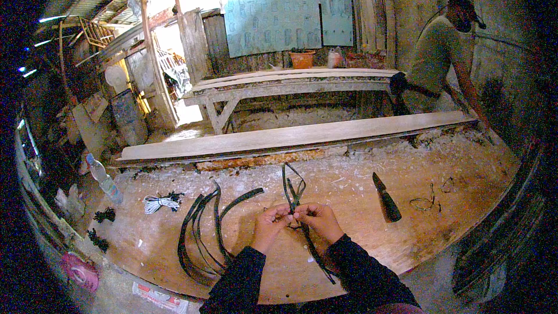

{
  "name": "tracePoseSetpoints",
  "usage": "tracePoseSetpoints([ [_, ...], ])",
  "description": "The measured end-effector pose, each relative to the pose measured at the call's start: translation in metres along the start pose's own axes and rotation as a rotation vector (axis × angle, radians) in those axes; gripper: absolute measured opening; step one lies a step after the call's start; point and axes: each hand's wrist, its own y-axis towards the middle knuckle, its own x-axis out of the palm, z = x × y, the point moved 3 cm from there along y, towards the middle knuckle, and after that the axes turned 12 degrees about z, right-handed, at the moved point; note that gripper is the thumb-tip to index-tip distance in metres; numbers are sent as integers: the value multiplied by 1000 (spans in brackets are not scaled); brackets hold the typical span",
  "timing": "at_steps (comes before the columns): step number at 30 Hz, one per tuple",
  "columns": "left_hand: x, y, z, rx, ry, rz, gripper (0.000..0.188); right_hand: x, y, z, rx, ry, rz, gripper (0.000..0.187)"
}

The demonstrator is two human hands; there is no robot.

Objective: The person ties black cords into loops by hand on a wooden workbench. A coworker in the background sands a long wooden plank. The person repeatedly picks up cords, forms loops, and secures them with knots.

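Note:
Over the middle of the wooden table, my left hand (pixel 271 227) and my right hand (pixel 319 221) meet, fingertips pinched together on a dark flat strip (pixel 294 186). Its upper end forms a narrow loop beyond my fingers. The strip's tail (pixel 317 256) hangs down beside my right wrist. How it crosses between the fingertips is hidden. Left of my left hand, several more dark strips (pixel 197 238) lie curved on the tabletop, their lower ends partly behind my left sleeve. Right of my right hand lies a dark, pointed, knife-shaped tool (pixel 386 199).
A bundle of white cord (pixel 161 202), dark tangled bunches (pixel 104 215) and a clear bottle (pixel 103 179) are at the left. Thin dark loops (pixel 430 202) lie right. A long pale board (pixel 290 135) runs along the far edge. Another person (pixel 439 58) leans over the table's far right.

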Motion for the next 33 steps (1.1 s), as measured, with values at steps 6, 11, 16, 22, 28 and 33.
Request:
tracePoseSetpoints([
  [6, 4, -4, 8, 1, 52, -33, 28, 5, -7, -4, 124, 168, 3, 13],
  [11, 6, -9, 11, -12, -6, -15, 28, 4, -5, -3, 92, 110, -3, 9],
  [16, -6, 3, -3, -135, -103, 92, 25, 4, -2, 3, 84, 157, -134, 7],
  [22, -28, 6, 11, -169, -232, 240, 19, 8, -6, 12, 20, -5, -264, 10],
  [28, -46, 6, 34, -148, -412, 427, 13, 4, -6, 8, 2, -231, -179, 8],
  [33, -52, 5, 38, -122, -333, 519, 13, 2, -5, -2, -119, -434, -119, 4],
])
